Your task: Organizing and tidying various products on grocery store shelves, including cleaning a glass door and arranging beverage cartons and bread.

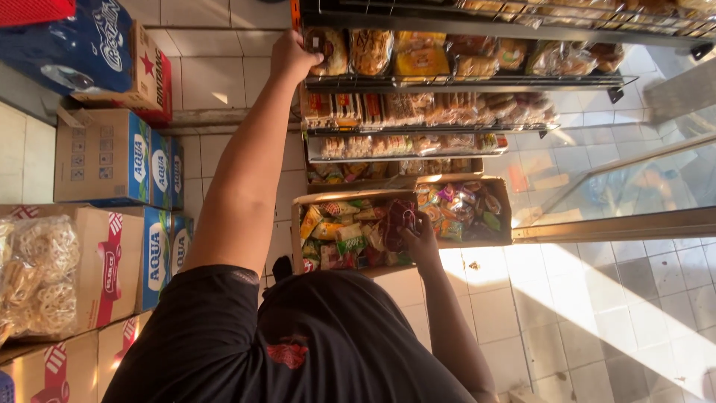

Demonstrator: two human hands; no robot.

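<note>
My left hand (292, 56) is stretched far out to the left end of a metal wire rack (462, 83). Its fingers curl on the rack's frame, right beside a clear packet of round bread (329, 49). My right hand (419, 237) is down in an open cardboard box (403, 181) full of colourful snack packets. It grips a dark red packet (400, 218) in the middle of the box. My black shirt (313, 343) fills the lower part of the view.
The rack holds several rows of wrapped breads and biscuits. Stacked cartons (104, 157) and a bag of ring crackers (37, 272) stand at the left. A glass door frame (619, 224) and sunlit tiled floor (597, 313) lie at the right.
</note>
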